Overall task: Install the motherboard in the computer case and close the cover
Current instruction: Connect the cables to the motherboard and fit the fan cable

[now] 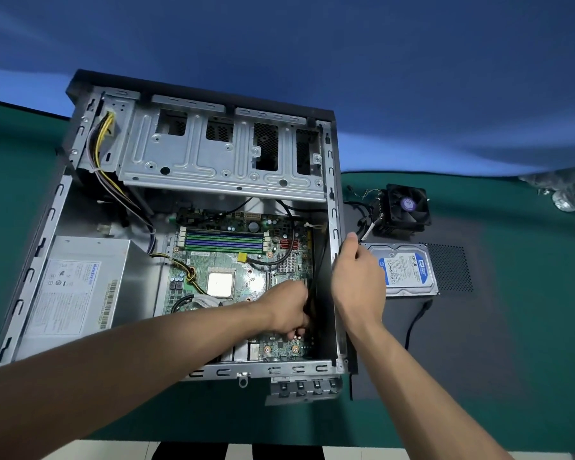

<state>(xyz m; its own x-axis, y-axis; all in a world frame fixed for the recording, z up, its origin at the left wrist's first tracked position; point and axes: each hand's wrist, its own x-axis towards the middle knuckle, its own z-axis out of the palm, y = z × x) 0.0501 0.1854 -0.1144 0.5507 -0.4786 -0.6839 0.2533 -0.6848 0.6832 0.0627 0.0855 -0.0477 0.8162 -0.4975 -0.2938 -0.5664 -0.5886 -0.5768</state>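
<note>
From the head camera, the computer case (pixel 193 227) lies open on its side on the green counter (pixel 512 376), and the motherboard (pixel 239 270) sits flat inside it on the case floor, directly under and beyond the left hand. The left hand (pixel 287 310) reaches down into the case over the near right part of the board, its fingers curled around a black cable (pixel 309 303) near the case's right wall. The right hand (pixel 357 277) is at the rim of that right wall, fingers bent and pinching a thin wire (pixel 367 231) that leads off to the cooler fan (pixel 404 207) lying beyond it on the counter. Just right of the right hand lies a hard drive (pixel 405 270) with a blue and white label, resting on the dark side cover (pixel 452 327), which lies flat beside the case. Well left of the left hand, the grey power supply (pixel 77 293) fills the case's left side, and the metal drive cage (pixel 219 154) stands beyond both hands.
</note>
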